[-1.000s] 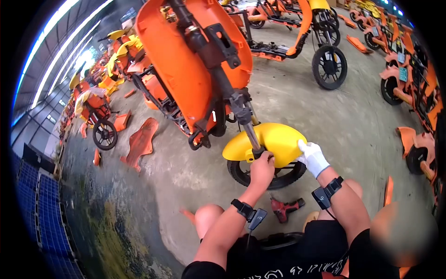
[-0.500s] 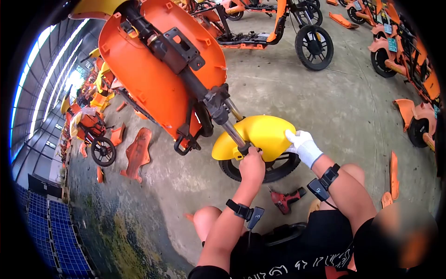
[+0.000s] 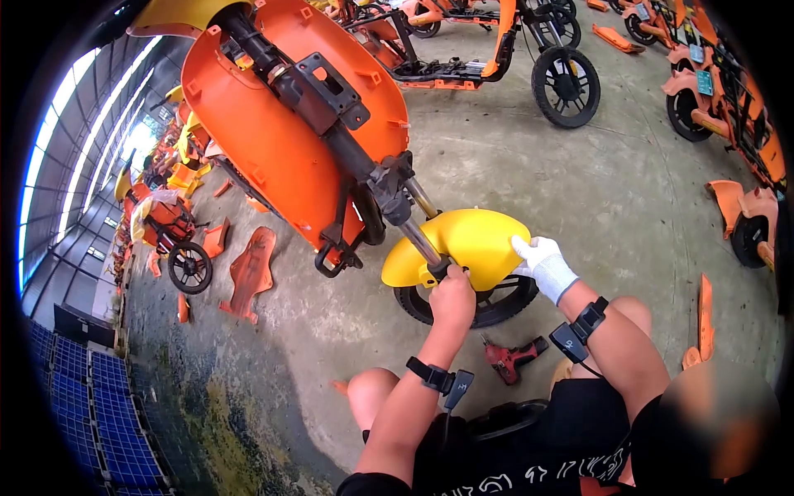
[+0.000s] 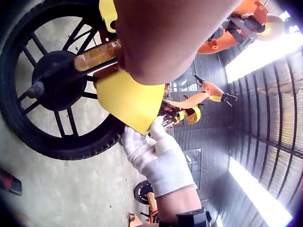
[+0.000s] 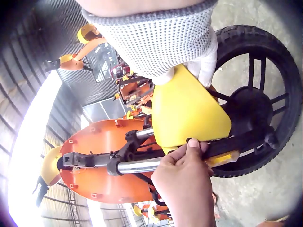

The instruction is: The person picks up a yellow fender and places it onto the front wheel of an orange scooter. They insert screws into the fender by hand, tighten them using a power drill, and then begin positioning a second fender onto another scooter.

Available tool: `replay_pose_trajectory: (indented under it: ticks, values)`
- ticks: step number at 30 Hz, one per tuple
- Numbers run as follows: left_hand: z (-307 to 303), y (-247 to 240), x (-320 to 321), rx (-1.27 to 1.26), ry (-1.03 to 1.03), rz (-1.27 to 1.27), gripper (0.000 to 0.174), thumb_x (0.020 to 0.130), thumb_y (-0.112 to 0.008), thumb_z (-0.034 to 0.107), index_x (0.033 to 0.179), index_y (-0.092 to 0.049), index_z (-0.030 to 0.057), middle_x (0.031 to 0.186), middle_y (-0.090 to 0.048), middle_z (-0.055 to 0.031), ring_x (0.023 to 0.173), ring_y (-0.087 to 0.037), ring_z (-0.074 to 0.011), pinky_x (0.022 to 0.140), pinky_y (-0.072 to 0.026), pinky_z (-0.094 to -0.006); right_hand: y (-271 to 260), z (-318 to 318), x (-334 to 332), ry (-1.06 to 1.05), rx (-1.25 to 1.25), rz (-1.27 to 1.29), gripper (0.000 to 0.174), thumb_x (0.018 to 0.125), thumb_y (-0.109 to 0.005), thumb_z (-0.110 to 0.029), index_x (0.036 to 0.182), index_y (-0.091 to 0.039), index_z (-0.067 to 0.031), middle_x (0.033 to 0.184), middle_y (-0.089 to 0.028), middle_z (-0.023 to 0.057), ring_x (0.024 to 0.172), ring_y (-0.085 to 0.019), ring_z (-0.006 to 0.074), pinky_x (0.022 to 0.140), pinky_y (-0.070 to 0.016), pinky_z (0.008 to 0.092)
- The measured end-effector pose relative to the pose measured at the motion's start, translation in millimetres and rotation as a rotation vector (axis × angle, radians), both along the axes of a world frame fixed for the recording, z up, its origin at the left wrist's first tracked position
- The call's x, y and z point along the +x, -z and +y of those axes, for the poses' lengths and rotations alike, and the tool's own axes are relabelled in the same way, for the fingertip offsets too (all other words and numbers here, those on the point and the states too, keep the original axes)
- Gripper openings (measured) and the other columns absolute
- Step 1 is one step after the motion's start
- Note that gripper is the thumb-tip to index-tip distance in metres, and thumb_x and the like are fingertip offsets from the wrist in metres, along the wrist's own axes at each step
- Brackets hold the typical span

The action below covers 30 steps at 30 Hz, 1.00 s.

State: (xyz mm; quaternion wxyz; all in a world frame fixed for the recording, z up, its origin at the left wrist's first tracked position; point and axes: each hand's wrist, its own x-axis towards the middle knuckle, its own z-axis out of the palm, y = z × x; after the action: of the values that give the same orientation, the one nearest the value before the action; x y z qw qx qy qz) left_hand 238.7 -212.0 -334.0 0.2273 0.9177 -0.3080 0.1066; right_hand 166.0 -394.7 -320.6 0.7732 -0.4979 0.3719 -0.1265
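A yellow front fender (image 3: 475, 244) sits over the black wheel (image 3: 504, 306), beside the metal fork (image 3: 420, 241). My bare left hand (image 3: 452, 304) is at the lower fork; in the right wrist view its thumb and fingers (image 5: 193, 147) pinch a small dark piece at the fender's edge, above an amber reflector (image 5: 222, 159). My white-gloved right hand (image 3: 546, 266) grips the fender's far end, thumb on the outer face and other fingers under the edge, as the left wrist view shows the glove (image 4: 158, 158) doing.
A red and black power drill (image 3: 513, 359) lies on the floor near my legs. The large orange body panel (image 3: 273, 149) rises at upper left. A loose orange panel (image 3: 251, 273) lies left, and partly stripped scooters (image 3: 566, 87) stand behind and to the right.
The head view has shifted, so the scooter appears farther left than a second ago. Both hands keep their places at the fork and the fender, with no clear change of hold.
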Motion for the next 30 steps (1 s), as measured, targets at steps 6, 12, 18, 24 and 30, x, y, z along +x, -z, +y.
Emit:
replay_pose_trajectory:
  ticks: [6, 12, 18, 24, 30]
  values:
    - [-2, -6, -1, 0.047, -0.022, 0.021, 0.022, 0.089, -0.065, 0.021, 0.086, -0.052, 0.0034, 0.062, -0.064, -0.0189, 0.059, -0.067, -0.039, 0.055, -0.0547, -0.0483, 4, -1, 1, 0.0, 0.014, -0.026, 0.043, 0.091, -0.071, -0.023, 0.112, -0.054, 0.0104, 0.106, -0.063, 0.0177, 0.091, -0.068, 0.0286, 0.075, -0.0606, 0.0408]
    - [-3, 0, 0, 0.026, -0.032, 0.059, 0.02, 0.091, -0.061, 0.02, 0.087, -0.053, 0.0022, 0.065, -0.065, -0.0204, 0.063, -0.067, -0.0397, 0.058, -0.0554, -0.0485, 20, -8, 0, -0.077, 0.037, -0.09, 0.048, 0.091, -0.07, -0.028, 0.115, -0.053, 0.0094, 0.113, -0.061, 0.0185, 0.096, -0.066, 0.03, 0.08, -0.0594, 0.0428]
    - [0, 3, 0, 0.012, 0.034, 0.028, 0.01, 0.085, -0.058, 0.006, 0.089, -0.05, 0.0007, 0.069, -0.067, -0.0188, 0.064, -0.069, -0.0372, 0.057, -0.0566, -0.0461, 34, -9, -3, -0.098, 0.068, -0.055, 0.063, 0.091, -0.068, -0.039, 0.129, -0.046, 0.0062, 0.119, -0.061, 0.0189, 0.102, -0.065, 0.0329, 0.088, -0.0555, 0.0444]
    - [2, -3, -2, -0.019, 0.045, 0.024, 0.013, 0.078, -0.058, 0.0, 0.089, -0.051, -0.0004, 0.069, -0.065, -0.0171, 0.063, -0.069, -0.0357, 0.056, -0.0567, -0.0442, 29, 9, -7, -0.178, 0.044, 0.052, 0.062, 0.093, -0.065, -0.042, 0.134, -0.045, -0.001, 0.123, -0.061, 0.0166, 0.107, -0.064, 0.0341, 0.093, -0.0512, 0.048]
    - [5, -2, -4, -0.1, 0.125, 0.034, 0.011, 0.079, -0.056, -0.001, 0.088, -0.05, -0.0005, 0.073, -0.064, -0.0192, 0.065, -0.068, -0.0371, 0.055, -0.0558, -0.0451, 55, 39, -8, -0.258, 0.192, -0.052, 0.059, 0.097, -0.059, -0.042, 0.14, -0.039, -0.0071, 0.135, -0.053, 0.0148, 0.124, -0.053, 0.0374, 0.104, -0.0415, 0.0511]
